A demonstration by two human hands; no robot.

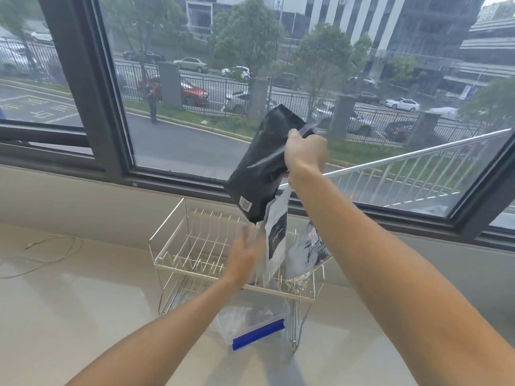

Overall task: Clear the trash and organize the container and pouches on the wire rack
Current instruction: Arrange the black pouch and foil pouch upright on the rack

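A white two-tier wire rack (pixel 172 260) stands on the pale counter below the window. My right hand (pixel 305 153) is shut on a large black pouch (pixel 264 162), held tilted in the air above the rack's right side. A white-and-black pouch (pixel 276 240) and a silvery pouch (pixel 306 252) stand upright in the top tier. My left hand (pixel 245 256) is blurred, fingers apart, right beside the white-and-black pouch; contact is unclear. A clear container with a blue clip (pixel 253 324) sits in the rack's lower tier at the front.
A thin white cable (pixel 41 254) lies on the counter at the left. The window sill and dark window frame (pixel 111 107) run right behind the rack. A metal rail (pixel 418 154) slants across the window at the right.
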